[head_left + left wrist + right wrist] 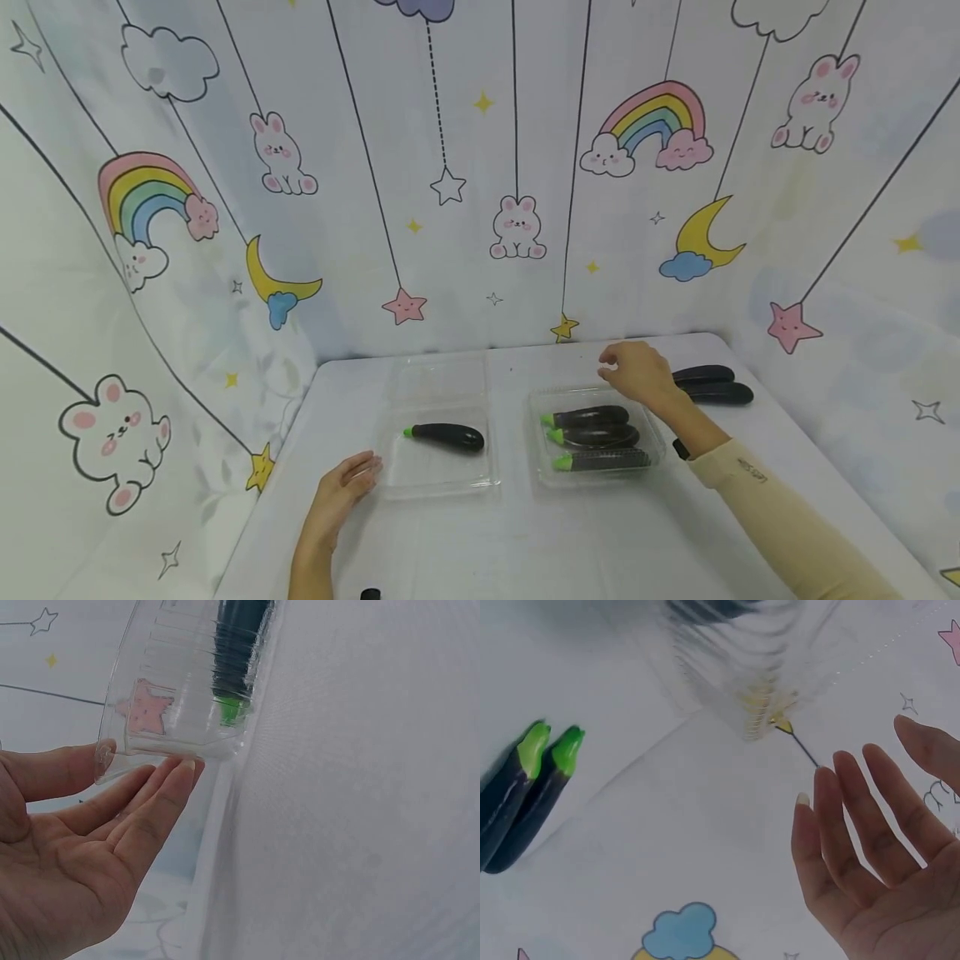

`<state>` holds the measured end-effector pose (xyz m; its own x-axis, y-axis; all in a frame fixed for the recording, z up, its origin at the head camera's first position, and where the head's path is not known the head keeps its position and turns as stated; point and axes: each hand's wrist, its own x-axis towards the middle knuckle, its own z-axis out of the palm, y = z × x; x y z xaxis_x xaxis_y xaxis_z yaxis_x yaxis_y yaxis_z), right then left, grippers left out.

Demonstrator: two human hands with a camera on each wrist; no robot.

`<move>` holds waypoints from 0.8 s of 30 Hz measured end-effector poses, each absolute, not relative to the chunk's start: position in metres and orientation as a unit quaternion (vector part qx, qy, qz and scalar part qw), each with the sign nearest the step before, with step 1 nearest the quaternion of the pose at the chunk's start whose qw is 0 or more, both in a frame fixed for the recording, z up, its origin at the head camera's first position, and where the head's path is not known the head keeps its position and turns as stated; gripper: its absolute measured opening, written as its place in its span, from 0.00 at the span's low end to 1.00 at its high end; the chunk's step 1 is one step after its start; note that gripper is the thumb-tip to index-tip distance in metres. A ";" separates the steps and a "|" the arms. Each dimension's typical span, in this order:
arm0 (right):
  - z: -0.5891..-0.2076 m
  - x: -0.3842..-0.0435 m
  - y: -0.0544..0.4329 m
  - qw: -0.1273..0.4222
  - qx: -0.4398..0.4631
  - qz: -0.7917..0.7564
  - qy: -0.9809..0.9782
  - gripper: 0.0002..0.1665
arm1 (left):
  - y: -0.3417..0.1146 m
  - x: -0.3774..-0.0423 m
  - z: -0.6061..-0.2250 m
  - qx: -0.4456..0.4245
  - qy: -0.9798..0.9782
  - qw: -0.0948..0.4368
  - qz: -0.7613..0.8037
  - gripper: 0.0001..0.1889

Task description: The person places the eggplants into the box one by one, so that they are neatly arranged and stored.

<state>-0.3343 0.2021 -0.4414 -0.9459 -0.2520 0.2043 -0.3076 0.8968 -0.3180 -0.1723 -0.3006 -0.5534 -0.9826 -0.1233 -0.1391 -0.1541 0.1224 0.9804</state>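
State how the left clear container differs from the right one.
The left container holds one eggplant; the right container holds three. The left hand touches the left container, while the right hand is clear of the right container. Both are see-through, stand on the white table and hold dark eggplants.

I see one eggplant point(447, 437) in the left box point(435, 488), three eggplants point(600, 436) in the right box point(537, 446) (two eggplants point(716, 393) farther right).
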 end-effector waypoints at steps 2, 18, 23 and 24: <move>-0.444 -0.336 0.209 0.081 0.142 0.177 -0.971 0.17 | -0.300 -0.173 -0.554 -0.094 0.750 0.011 0.655 0.26; -0.471 -0.353 0.270 0.079 0.110 0.186 -0.973 0.16 | -0.301 -0.173 -0.555 -0.097 0.752 0.011 0.652 0.26; -0.477 -0.356 0.285 0.063 0.097 0.185 -0.976 0.18 | -0.301 -0.174 -0.555 -0.097 0.747 0.011 0.657 0.26; -0.479 -0.357 0.289 0.059 0.092 0.184 -0.977 0.18 | -0.301 -0.173 -0.555 -0.096 0.747 0.011 0.657 0.26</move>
